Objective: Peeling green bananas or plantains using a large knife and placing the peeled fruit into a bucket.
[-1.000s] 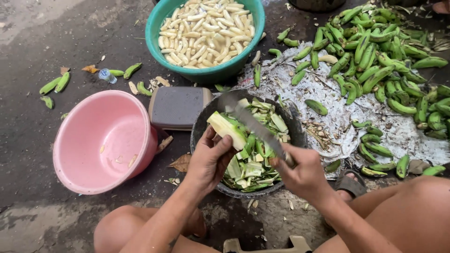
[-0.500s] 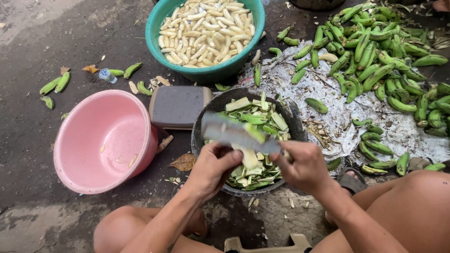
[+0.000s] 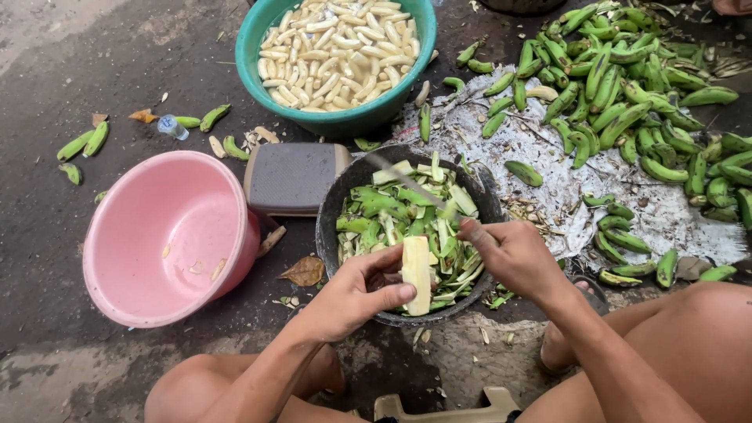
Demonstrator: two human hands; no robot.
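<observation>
My left hand [image 3: 352,294] holds a pale peeled banana [image 3: 416,272] upright over the near rim of a black pan [image 3: 333,205]. The pan is full of green banana peels [image 3: 392,207]. My right hand [image 3: 513,254] grips a knife [image 3: 411,186] whose blade points up and to the left over the peels, clear of the banana. A teal basin [image 3: 254,39] at the top holds several peeled bananas [image 3: 337,51]. An empty pink basin [image 3: 157,235] stands to the left of the pan.
A heap of unpeeled green bananas [image 3: 627,102] lies on a pale sheet [image 3: 548,172] at the right. A grey block [image 3: 291,178] sits between the pink basin and the pan. Loose bananas [image 3: 86,142] and a small bottle [image 3: 171,127] lie at the left. My bare knees frame the bottom.
The green skin is gone from the banana in my left hand; it is now bare and pale. My right hand has swung the knife off the banana, up and to the right.
</observation>
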